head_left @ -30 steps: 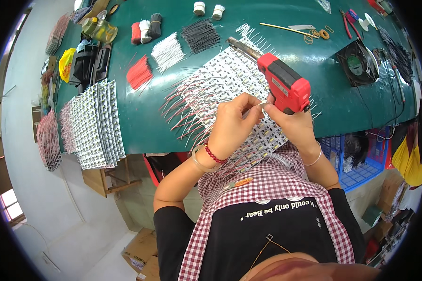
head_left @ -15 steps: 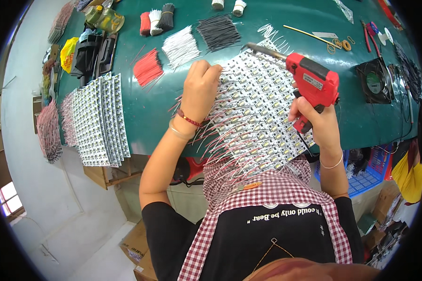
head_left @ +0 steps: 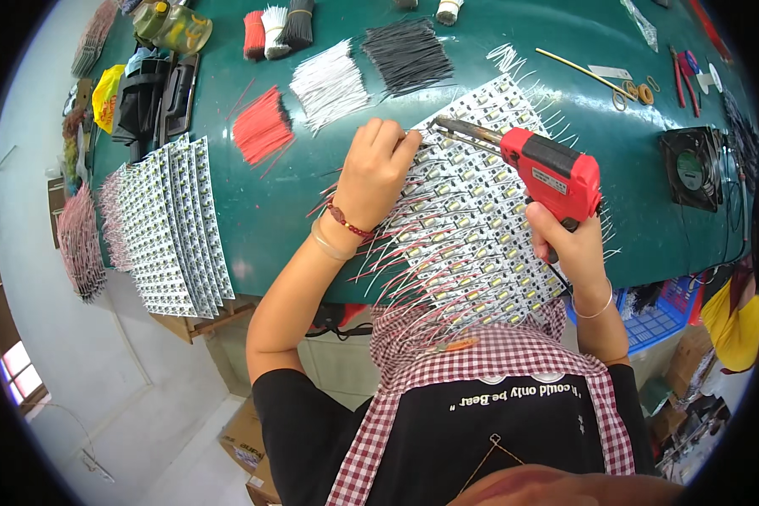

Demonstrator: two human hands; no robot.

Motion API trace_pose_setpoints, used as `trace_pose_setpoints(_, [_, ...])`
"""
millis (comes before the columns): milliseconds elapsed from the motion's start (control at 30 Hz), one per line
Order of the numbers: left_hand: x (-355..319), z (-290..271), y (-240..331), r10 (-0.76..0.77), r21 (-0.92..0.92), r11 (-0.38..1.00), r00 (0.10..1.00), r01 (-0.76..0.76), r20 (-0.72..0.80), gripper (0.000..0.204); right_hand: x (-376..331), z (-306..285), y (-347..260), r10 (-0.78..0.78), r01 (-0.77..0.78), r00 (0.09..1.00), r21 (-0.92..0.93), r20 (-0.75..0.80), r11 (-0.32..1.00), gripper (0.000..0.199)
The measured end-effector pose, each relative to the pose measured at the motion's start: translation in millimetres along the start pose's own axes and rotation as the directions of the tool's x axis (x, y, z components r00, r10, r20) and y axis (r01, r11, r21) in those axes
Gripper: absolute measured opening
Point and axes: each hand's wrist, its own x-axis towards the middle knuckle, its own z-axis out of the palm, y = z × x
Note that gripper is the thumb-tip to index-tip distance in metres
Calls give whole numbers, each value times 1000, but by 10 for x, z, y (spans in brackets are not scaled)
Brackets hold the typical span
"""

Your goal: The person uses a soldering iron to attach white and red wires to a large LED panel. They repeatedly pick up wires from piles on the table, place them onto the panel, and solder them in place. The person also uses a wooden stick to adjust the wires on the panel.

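Observation:
My right hand (head_left: 572, 243) grips the handle of a red and black soldering gun (head_left: 552, 173). Its long metal tip points left and rests at or just above the upper left edge of a white circuit board panel (head_left: 482, 228). Beside that tip, my left hand (head_left: 374, 175) pinches a thin wire, mostly hidden by the fingers. Rows of small components cover the panel, which lies aslant on the green table. Red, white and dark wires stick out along its left side, and white wires fringe its far right edge.
Loose red wires (head_left: 263, 126), white wires (head_left: 329, 83) and black wires (head_left: 406, 57) lie beyond my left hand. Stacked circuit panels (head_left: 164, 228) overhang the table's left edge. A black fan (head_left: 693, 169), pliers (head_left: 685, 83) and a yellow stick (head_left: 586, 78) are on the right.
The soldering gun's tip has come down from above the panel's far corner to the left fingertips. My left hand has shifted slightly right. The whole view has also shifted a little.

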Motion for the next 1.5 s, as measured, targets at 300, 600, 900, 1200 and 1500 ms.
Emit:
trace_pose_setpoints(300, [-15, 0, -9, 4, -5, 1000, 1000, -4, 14, 26, -35, 50, -65, 17, -18, 1000, -32, -14, 999, 24])
trace_pose_setpoints(600, [-9, -16, 25, -9, 23, 1000, 1000, 9, 28, 28, -98, 78, -62, -57, 55, 998, -39, -28, 998, 19])
trace_pose_setpoints(900, [34, -44, 41, 50, 121, 991, 999, -51, 15, 22, -153, 27, -79, -35, 36, 998, 26, -45, 999, 17])
trace_pose_setpoints(1200, [32, -111, 45, 92, 110, 990, 996, -91, -7, 18, -274, -19, -46, -36, 43, 996, 92, -77, 995, 17])
trace_pose_setpoints(1500, [-18, -47, 191, 70, 13, 997, 997, -70, 28, 25, -349, -56, -5, 2, -2, 999, 9, -44, 1000, 18])
